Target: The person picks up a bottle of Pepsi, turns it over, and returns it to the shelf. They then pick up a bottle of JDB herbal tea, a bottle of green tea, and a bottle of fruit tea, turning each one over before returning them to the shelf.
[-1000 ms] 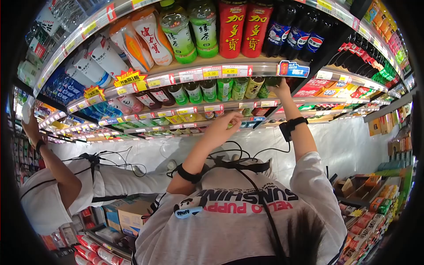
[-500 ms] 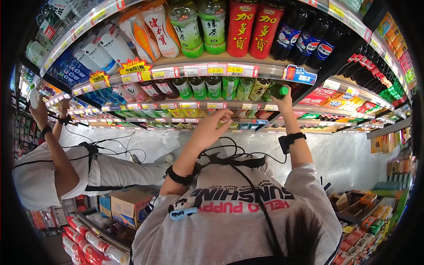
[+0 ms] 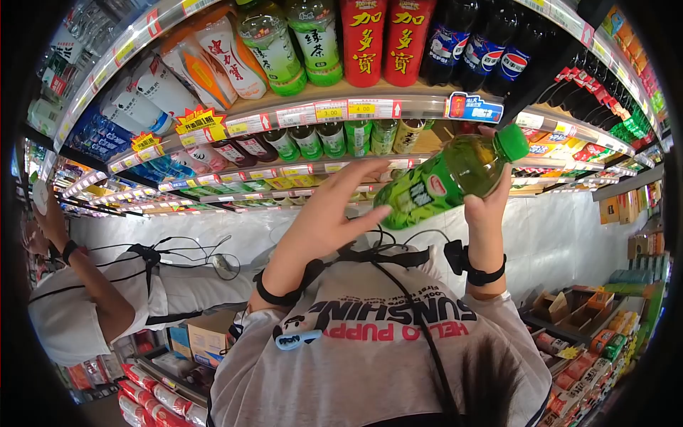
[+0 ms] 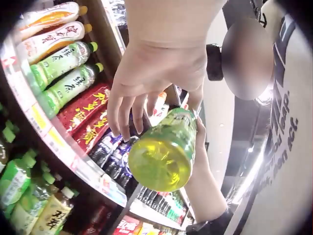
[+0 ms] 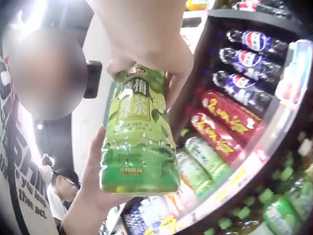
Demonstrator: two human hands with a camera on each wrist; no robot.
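Note:
A green-capped bottle of green plum tea (image 3: 434, 186) is held tilted in front of the shelves, its cap to the upper right and its base to the lower left. My right hand (image 3: 489, 203) grips it around the upper part, below the cap. Near the base is my left hand (image 3: 324, 217), fingers extended and thumb spread. The left wrist view looks at the base of the tea bottle (image 4: 164, 159), with the left hand's fingers (image 4: 139, 110) beside it. In the right wrist view the bottle's printed label (image 5: 139, 117) faces the camera.
Drink shelves curve across the front, with red drink bottles (image 3: 364, 43), cola bottles (image 3: 449, 46) and green tea bottles (image 3: 316, 39) above a price rail (image 3: 306, 114). Another person (image 3: 85, 299) stands at the left. Cardboard boxes (image 3: 206, 341) lie behind; cables (image 3: 192, 249) hang at waist height.
The right hand has drawn the tea bottle out of the lower shelf row and towards the body, tilting it. The left hand now has its fingers spread near the bottle's base.

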